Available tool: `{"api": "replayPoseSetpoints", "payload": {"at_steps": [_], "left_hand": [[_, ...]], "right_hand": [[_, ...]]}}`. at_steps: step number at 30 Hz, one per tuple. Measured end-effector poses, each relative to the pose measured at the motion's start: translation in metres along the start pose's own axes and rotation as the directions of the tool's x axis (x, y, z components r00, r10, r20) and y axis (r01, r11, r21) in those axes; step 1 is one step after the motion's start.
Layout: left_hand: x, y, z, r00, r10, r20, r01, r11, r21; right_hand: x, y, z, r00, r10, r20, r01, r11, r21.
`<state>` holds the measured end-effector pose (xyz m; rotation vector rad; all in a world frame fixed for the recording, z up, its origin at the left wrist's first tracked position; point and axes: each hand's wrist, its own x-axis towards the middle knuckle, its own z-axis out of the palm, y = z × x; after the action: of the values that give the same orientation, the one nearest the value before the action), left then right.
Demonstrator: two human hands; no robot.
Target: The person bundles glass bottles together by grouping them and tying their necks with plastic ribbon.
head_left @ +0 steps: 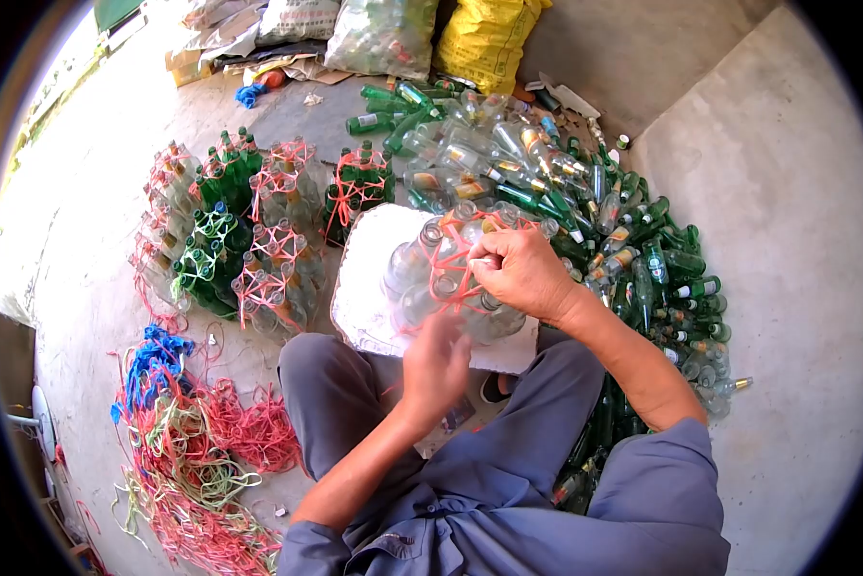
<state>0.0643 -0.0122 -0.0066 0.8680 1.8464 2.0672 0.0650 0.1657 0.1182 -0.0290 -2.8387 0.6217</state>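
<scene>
A bundle of clear glass bottles stands on a white board in front of my knees. Pink plastic string criss-crosses between the bottle necks. My right hand is closed in a pinch over the bundle's right side, where the string runs up to its fingers. The fingertips cover whatever short length lies between them. On the near side of the bundle, my left hand is smeared by motion, so its fingers cannot be made out.
Tied bottle bundles stand at the left. A tangle of red, green and blue string lies on the near-left floor. Loose green and clear bottles spread along the right. Filled sacks and a yellow sack are at the back.
</scene>
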Motion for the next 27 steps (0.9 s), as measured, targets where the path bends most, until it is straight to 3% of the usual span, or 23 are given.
{"api": "replayPoseSetpoints", "payload": {"at_steps": [1,3,6,12,15,18,21,24,27], "left_hand": [[-0.001,-0.001,0.0,1.0,-0.017,0.008,0.017,1.0,-0.001],[-0.002,-0.003,0.001,0.998,-0.052,0.018,0.052,0.999,-0.002],[-0.001,0.0,0.001,0.996,-0.083,0.035,0.083,0.997,0.003],[0.009,0.017,0.004,0.994,-0.087,0.067,0.087,0.996,-0.002],[0.006,0.008,0.007,1.0,-0.003,0.02,0.002,0.999,0.04],[0.0,0.0,0.01,0.999,-0.034,-0.029,0.035,0.999,0.0],[-0.002,-0.004,0.008,0.991,-0.132,0.009,0.132,0.987,-0.093],[-0.002,-0.015,0.004,0.972,-0.231,0.052,0.237,0.954,-0.182],[0.002,-0.021,0.0,0.934,-0.345,0.098,0.358,0.887,-0.293]], "right_hand": [[-0.002,0.001,0.003,0.998,0.047,-0.031,-0.046,0.999,0.021],[-0.008,0.009,0.013,0.949,0.304,-0.083,-0.28,0.934,0.222],[-0.004,0.019,0.015,0.906,0.417,-0.076,-0.363,0.855,0.371],[0.006,0.045,0.012,0.869,0.494,-0.001,-0.478,0.841,0.252],[0.013,0.049,0.013,0.846,0.528,0.07,-0.517,0.781,0.351],[0.022,0.047,0.008,0.834,0.536,0.134,-0.552,0.801,0.232],[0.027,0.047,0.001,0.887,0.445,0.125,-0.456,0.887,0.08],[0.029,0.038,-0.006,0.908,0.411,0.085,-0.388,0.9,-0.199],[0.029,0.045,-0.007,0.906,0.395,0.149,-0.368,0.912,-0.181]]}}
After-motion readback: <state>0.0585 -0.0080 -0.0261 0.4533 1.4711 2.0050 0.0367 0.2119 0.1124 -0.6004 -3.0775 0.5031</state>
